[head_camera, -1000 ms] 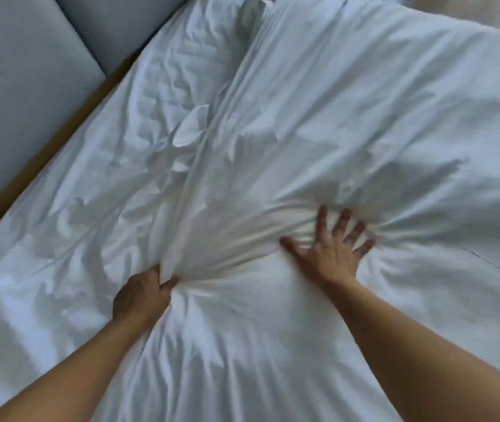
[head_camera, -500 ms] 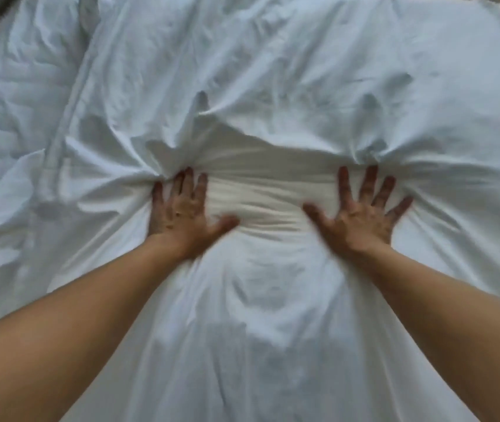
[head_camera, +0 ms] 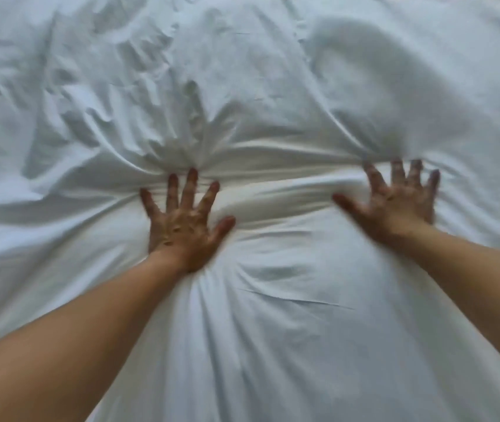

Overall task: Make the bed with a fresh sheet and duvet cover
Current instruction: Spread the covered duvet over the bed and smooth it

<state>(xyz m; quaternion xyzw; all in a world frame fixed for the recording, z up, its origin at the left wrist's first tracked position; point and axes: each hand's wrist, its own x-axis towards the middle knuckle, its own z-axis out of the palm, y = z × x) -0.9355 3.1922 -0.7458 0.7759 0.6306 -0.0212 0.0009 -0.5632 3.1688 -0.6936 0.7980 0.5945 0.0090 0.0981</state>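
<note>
Straight ahead of you, your left hand [head_camera: 184, 220] and right hand [head_camera: 394, 205] lie flat, fingers spread, pressing the white duvet cover [head_camera: 273, 330] spread beneath them. A second ago the left pinched a bunch. It has let go, so you're smoothing now, with creases [head_camera: 139, 95] left beyond the ridge [head_camera: 273, 199].

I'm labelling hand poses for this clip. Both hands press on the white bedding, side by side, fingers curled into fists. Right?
Not fists. The head view shows the left hand and right hand palm-down with fingers spread. They do press on the white bedding, side by side.
</note>
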